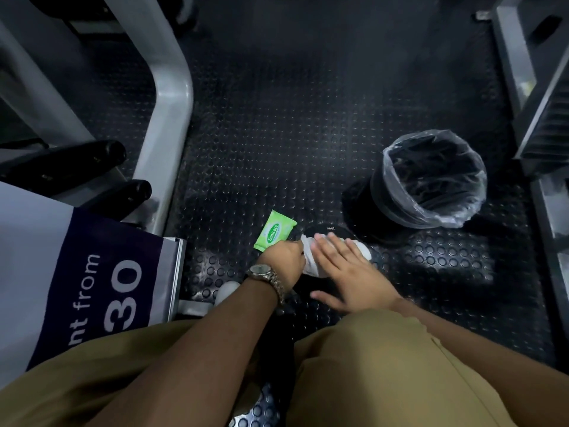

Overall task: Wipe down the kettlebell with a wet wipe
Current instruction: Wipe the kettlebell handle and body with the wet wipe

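A black kettlebell (331,232) stands on the studded rubber floor, mostly hidden under my hands. A white wet wipe (311,260) is spread over its top. My left hand (284,257), with a metal wristwatch, pinches the wipe's left edge. My right hand (348,272) lies flat on the wipe with fingers spread, pressing it against the kettlebell. A green wet wipe packet (275,231) lies on the floor just left of the kettlebell.
A black bin with a clear plastic liner (431,180) stands to the right behind the kettlebell. A grey machine frame (167,124) and a sign board (92,285) are on the left. More grey equipment (538,103) is at the right edge.
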